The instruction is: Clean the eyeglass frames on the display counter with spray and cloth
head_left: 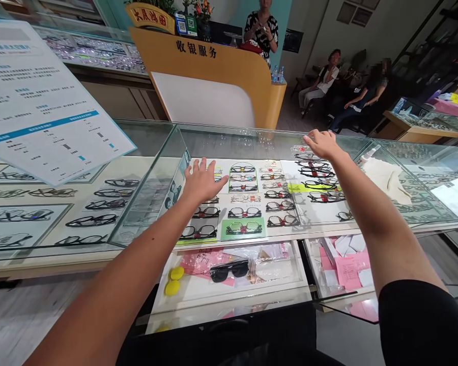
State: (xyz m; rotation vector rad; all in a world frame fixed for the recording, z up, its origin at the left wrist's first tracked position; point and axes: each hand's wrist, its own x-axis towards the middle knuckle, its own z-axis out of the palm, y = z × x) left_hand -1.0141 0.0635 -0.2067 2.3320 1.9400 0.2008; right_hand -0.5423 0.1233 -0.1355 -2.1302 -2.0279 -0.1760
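Both my arms reach out over a glass display case holding rows of eyeglasses. My left hand is palm down with fingers spread, above the left part of the case, and holds nothing. Farther right, my right hand is over the back edge of the case, its fingers apart and slightly bent, with nothing visible in it. Dark-framed glasses lie under the glass just below it. Between the hands are more frames, among them glasses on a green card. Whether either hand touches the glass I cannot tell.
Below the case, an open drawer holds sunglasses and a yellow round case. Pink papers fill another drawer. A cloth lies on the right. A printed sheet stands left. Beyond are a counter and several people.
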